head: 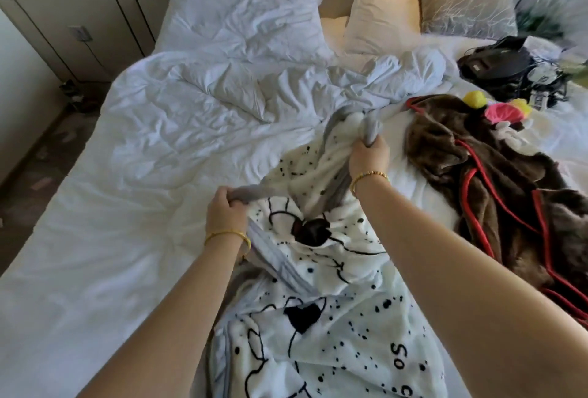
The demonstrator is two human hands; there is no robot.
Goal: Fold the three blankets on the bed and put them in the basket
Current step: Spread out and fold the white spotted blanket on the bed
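A white blanket (334,327) with black cartoon print, dots and a grey edge lies crumpled across the near middle of the bed. My left hand (224,209) is shut on its grey edge at the left. My right hand (369,155) grips a bunched grey corner farther back and lifts it a little. A brown furry blanket (477,168) with red piping lies spread at the right, apart from both hands. No third blanket or basket can be made out.
A rumpled white duvet (197,104) covers the left of the bed, with white and cream pillows (248,15) at the head. Bright plush toys (496,108) and a black bag with cables (502,66) sit at the far right. Floor lies along the left edge.
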